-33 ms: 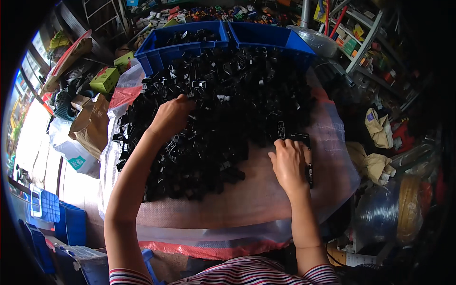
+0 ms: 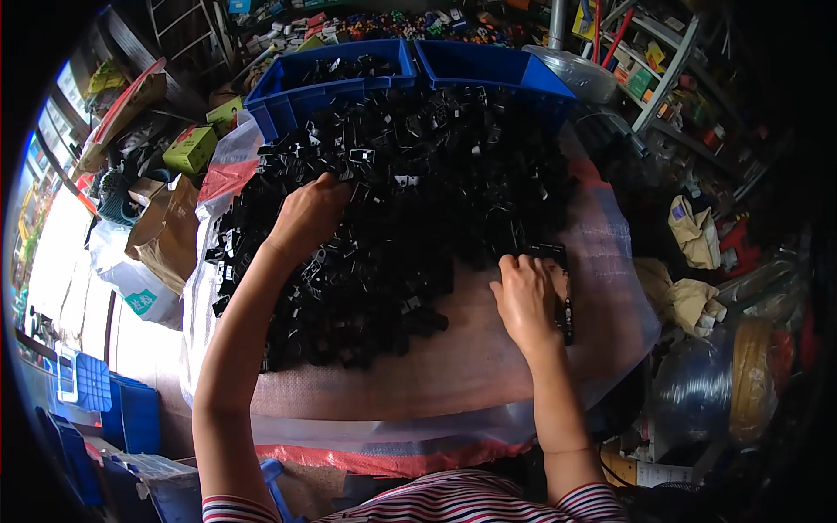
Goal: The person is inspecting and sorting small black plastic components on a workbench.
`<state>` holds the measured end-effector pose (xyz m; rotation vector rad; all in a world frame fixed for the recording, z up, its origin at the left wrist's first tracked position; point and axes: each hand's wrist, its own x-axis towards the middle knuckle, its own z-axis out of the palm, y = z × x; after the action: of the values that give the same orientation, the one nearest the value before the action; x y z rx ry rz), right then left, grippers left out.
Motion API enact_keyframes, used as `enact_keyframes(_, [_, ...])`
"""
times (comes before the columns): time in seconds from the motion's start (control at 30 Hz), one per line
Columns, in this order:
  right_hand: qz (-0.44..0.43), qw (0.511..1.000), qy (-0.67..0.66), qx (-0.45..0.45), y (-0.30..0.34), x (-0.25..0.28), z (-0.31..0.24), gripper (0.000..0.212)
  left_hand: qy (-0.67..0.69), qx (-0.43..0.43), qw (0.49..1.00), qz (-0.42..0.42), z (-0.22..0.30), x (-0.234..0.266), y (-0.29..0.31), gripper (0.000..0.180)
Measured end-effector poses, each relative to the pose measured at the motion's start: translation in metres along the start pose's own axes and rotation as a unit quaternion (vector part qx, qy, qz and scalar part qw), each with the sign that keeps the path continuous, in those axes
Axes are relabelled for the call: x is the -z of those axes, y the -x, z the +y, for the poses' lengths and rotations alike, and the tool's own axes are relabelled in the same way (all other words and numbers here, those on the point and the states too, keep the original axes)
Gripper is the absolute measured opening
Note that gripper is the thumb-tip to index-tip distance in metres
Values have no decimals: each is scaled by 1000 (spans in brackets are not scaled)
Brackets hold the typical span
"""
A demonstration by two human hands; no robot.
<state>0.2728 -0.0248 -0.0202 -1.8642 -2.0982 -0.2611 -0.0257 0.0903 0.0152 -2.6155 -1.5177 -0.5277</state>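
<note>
A large heap of small black parts [image 2: 384,288], some with shiny metal edges, lies on a woven plastic sheet [image 2: 349,392]. My left hand [image 2: 307,213] reaches into the heap's middle left, fingers curled with their tips lost among the dark pieces; what they grip cannot be made out. At the heap's right edge my right hand [image 2: 525,301] rests on the sheet, fingers stretched forward and thumb apart. Along its right side, black pieces [image 2: 568,318] form a short line, and more dark parts touch the fingertips.
Behind the heap stand two blue bins, the left bin [image 2: 327,87] with black parts inside and the right bin [image 2: 488,65]. Paper bags [image 2: 166,231] and a yellow-green box [image 2: 190,150] lie at the left. Wrapped rolls [image 2: 719,379] and a metal ladder [image 2: 667,74] are at the right.
The outlined piece by my right fingertips no longer shows clearly. Both hands have barely shifted; the whole view has moved slightly.
</note>
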Motion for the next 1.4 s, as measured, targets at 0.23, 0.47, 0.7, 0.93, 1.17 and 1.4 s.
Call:
enact_keyframes(0.23, [-59,968,-241,34,3,-2,-19,22,78,-71,993,47,-4,0,20,9])
enact_keyframes(0.47, [25,985,-165,-34,1,-8,-3,40,509,144,846,70,45,34,30,43])
enact_keyframes(0.7, [43,983,-177,-15,3,-10,-3,29,769,142,616,-98,98,8,60,31])
enact_keyframes(0.93, [14,882,-470,-34,18,23,-34,27,705,107,680,-170,110,2,68,32])
enact_keyframes(1.17, [72,818,-567,-59,30,21,-58,29,707,107,679,-169,117,6,68,33])
enact_keyframes(1.4, [55,786,-616,6,35,16,-61,19,713,119,673,-158,117,6,69,29])
